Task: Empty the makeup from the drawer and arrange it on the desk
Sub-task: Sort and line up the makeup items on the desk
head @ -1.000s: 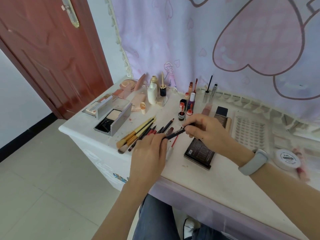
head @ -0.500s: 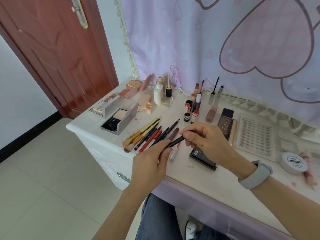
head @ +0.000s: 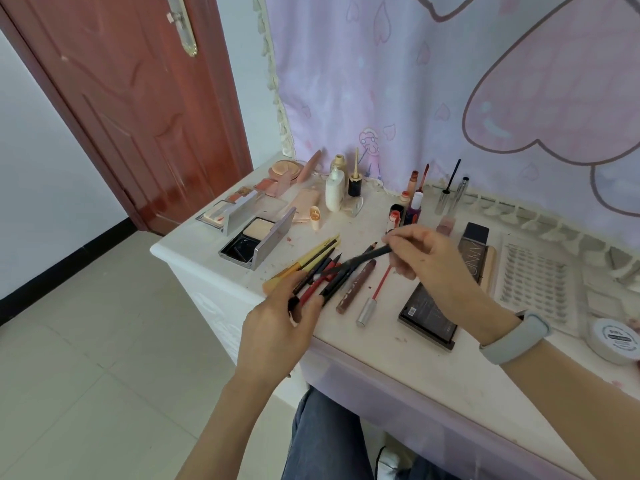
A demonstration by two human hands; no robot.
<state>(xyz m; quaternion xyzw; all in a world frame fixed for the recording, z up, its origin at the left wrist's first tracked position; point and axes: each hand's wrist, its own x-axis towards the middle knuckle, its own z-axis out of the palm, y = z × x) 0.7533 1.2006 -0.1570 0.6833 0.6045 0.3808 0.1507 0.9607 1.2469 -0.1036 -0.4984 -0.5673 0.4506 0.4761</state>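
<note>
Pinching a dark pen (head: 372, 253) at its upper end, right hand (head: 427, 261) holds it slantwise above the desk (head: 363, 344); thumb and forefinger closed on the barrel, other fingers loosely curled. Pen's lower tip points down toward the left hand (head: 277, 327).

Left hand sits at the desk's front edge, fingers curled around the near ends of a bundle of pencils (head: 317, 271), which fan away from it across the top. Whether it also touches the pen: cannot tell.

Landmark: open compact (head: 256, 239), lid up.
- Pencils: just right of the compact.
- Brown tube (head: 356, 285) and red-and-silver stick (head: 375, 292): lying flat, right of the pencils, near each other.
- Dark palette (head: 429, 323): further right, partly under the right wrist.
- White bottle (head: 334, 190): behind the compact, upright.
- Small bottles (head: 408, 209): behind and right of the compact, upright.
- Lash tray (head: 533, 282) and white round tub (head: 616, 341): far right.

Grey band (head: 516, 341) on right wrist.
</note>
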